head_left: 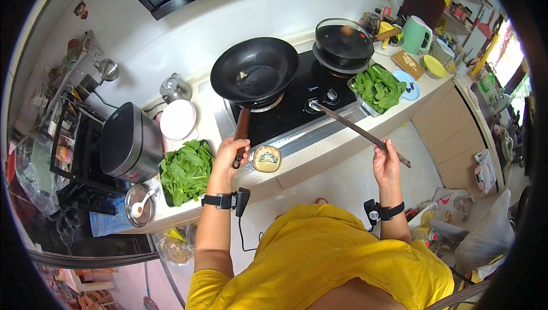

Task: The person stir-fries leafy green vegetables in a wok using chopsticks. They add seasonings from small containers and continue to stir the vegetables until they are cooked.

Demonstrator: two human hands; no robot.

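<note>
In the head view, a pale counter (pixel 204 117) runs along a white tiled wall (pixel 188 30), with a black glass hob (pixel 294 122) set into it and a light floor (pixel 325 187) below. The wok (pixel 268 76) sits on the hob's left burner, a small pale piece and a wet sheen inside; a lidded pan (pixel 342 50) stands at the right burner. Leafy greens (pixel 187 170) fill a container left of the wok, and more greens (pixel 378 88) heap a tray to the right. A metal bowl (pixel 149 216) holds a white spoon (pixel 142 203). The left hand (pixel 233 151) has its fingers wrapped around the wok's smooth brown wooden handle (pixel 243 124), just beside a squarish patterned dish (pixel 266 169). The right hand (pixel 386 164) pinches long, slim dark chopsticks (pixel 362 131), their tips over the hob near a knob; whether they touch it, I cannot tell
</note>
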